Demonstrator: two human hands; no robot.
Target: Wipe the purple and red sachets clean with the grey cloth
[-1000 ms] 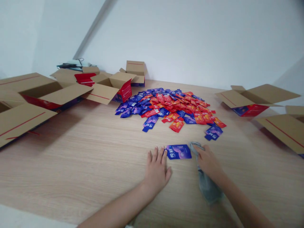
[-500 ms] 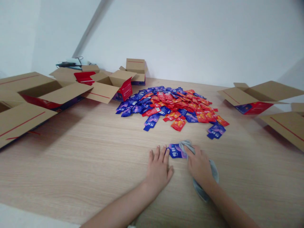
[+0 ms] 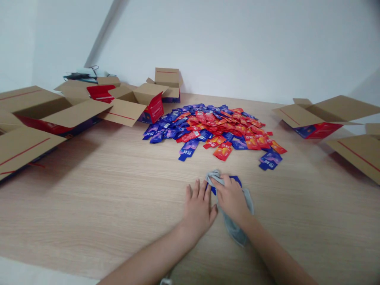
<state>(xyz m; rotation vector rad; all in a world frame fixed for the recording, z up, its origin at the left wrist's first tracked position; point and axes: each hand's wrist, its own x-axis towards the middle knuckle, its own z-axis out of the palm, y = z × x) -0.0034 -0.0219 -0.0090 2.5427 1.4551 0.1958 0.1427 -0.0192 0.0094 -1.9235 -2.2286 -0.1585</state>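
A blue sachet (image 3: 236, 180) lies on the wooden table in front of me, mostly covered by my right hand and the cloth. My left hand (image 3: 198, 206) rests flat with its fingers spread, the fingertips at the sachet's left end. In my right hand (image 3: 232, 198) is a bunched grey-blue cloth (image 3: 237, 233), pressed down on the sachet near my left fingertips. The rest of the cloth trails beneath the right palm and wrist. Beyond both hands spreads a heap of blue and red sachets (image 3: 219, 124).
Several open cardboard boxes stand on the left, among them a large near box (image 3: 73, 113) and a red-sided box (image 3: 154, 109). A small box (image 3: 168, 77) is at the back. On the right are an open box (image 3: 323, 128) and a box flap (image 3: 356, 152). A white wall (image 3: 237, 47) rises behind.
My right hand has slid the cloth leftward along the sachet, toward my left fingers, and now covers its printed middle. My left hand stays in place. The view has shifted slightly.
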